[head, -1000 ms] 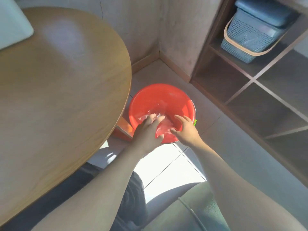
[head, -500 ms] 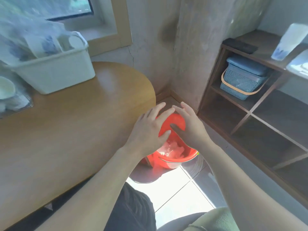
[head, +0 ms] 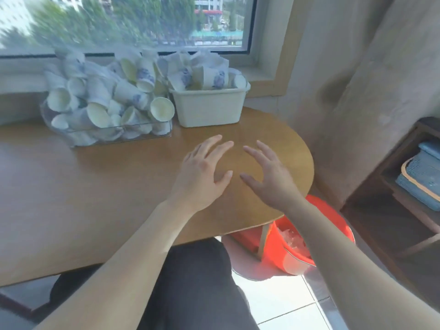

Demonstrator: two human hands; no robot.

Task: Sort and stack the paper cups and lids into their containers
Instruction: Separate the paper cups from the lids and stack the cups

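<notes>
Loose white paper cups with blue print (head: 107, 98) fill a clear box (head: 114, 135) at the back of the wooden table (head: 95, 186). Beside it, a cream tub (head: 209, 108) holds more cups (head: 204, 75). My left hand (head: 202, 177) and my right hand (head: 269, 177) hover side by side over the table's right end, both empty with fingers spread. A red bucket (head: 338, 225) on the floor under the table's right edge holds crumpled clear plastic (head: 292, 239).
A window runs behind the containers. A concrete wall stands on the right. A dark wooden shelf (head: 392, 210) at the far right holds a blue basket (head: 421, 177). Sunlit floor tiles lie below, beside my dark-clothed lap.
Both hands rose out of the red bucket and moved up over the table, empty. The view swung from the floor to the table and window.
</notes>
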